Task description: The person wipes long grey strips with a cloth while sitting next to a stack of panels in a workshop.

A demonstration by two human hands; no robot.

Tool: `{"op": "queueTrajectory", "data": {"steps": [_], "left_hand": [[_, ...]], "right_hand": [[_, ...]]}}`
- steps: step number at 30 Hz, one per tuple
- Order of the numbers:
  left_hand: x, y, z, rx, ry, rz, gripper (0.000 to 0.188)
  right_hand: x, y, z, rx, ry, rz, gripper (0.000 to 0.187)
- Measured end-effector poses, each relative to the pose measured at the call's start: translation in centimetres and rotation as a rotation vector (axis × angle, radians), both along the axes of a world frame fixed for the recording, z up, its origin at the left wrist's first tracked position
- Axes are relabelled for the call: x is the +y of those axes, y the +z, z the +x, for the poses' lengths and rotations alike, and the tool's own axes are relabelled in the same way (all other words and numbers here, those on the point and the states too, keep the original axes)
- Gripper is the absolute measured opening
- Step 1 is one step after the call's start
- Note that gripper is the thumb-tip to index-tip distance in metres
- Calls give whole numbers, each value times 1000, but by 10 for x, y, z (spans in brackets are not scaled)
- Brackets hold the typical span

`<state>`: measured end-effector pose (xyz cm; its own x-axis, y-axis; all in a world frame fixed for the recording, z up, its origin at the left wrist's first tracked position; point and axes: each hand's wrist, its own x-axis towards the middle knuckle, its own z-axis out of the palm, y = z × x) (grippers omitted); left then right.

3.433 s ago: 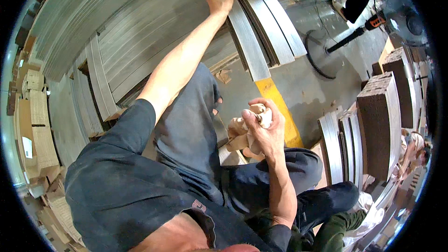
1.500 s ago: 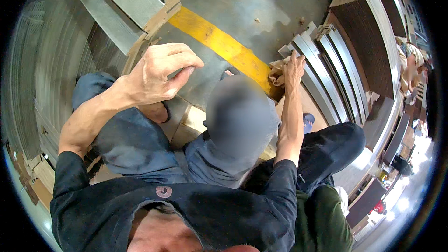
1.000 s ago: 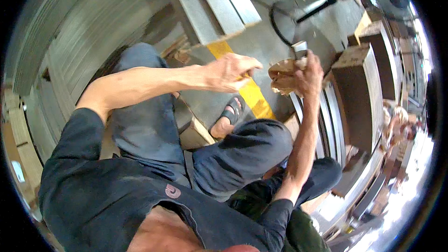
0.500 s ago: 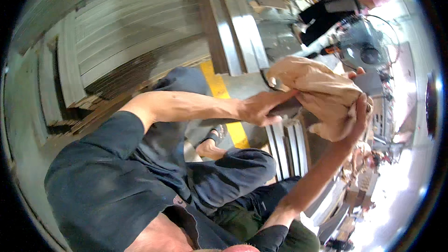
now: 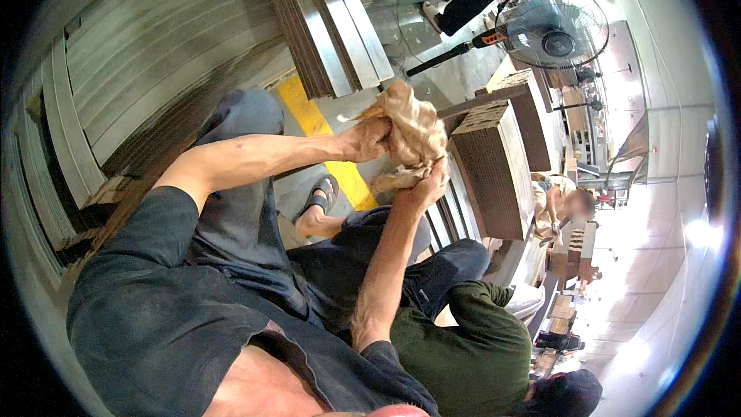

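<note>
A crumpled tan cloth [image 5: 413, 123] is bunched between my two hands, in front of my knees. My left hand [image 5: 369, 139] is closed on its left side, fingers curled into the folds. Lower and to the right, my right hand [image 5: 429, 187] grips the cloth's bottom edge, with the fingers partly hidden by fabric. A loose flap of the cloth hangs beside the right hand. Whether anything lies inside the folds, I cannot tell.
Long metal-faced panels [image 5: 328, 23] are stacked beyond my hands, and large grey panels [image 5: 170, 54] stand at the left. A stack of brown boards [image 5: 498, 170] sits to the right. A pedestal fan [image 5: 552, 31] stands farther off. A person in a green top [image 5: 467, 340] is close on my right.
Both hands have come left in the view, with the cloth. It was spread wider between them and is now gathered into a smaller bunch. The surroundings have shifted as the view turned.
</note>
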<state>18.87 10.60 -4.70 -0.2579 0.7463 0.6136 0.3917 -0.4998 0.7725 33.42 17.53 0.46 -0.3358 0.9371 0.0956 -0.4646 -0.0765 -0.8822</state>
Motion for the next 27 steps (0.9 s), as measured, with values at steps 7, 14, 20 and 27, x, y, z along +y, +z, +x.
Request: {"op": "queueTrajectory", "data": {"steps": [7,14,20,27], "left_hand": [[5,-19,8,-4,-216,-52,39],[-15,12,2,272,-174,-232,43],[-13,6,14,-178,-332,-80,41],[-24,17,18,-464,-542,-328,20]], "right_hand": [[1,-10,27,126,410,-164,66],[-11,-13,20,-188,465,255,52],[-12,41,-7,-141,162,415,38],[37,117,-15,26,86,298,43]]}}
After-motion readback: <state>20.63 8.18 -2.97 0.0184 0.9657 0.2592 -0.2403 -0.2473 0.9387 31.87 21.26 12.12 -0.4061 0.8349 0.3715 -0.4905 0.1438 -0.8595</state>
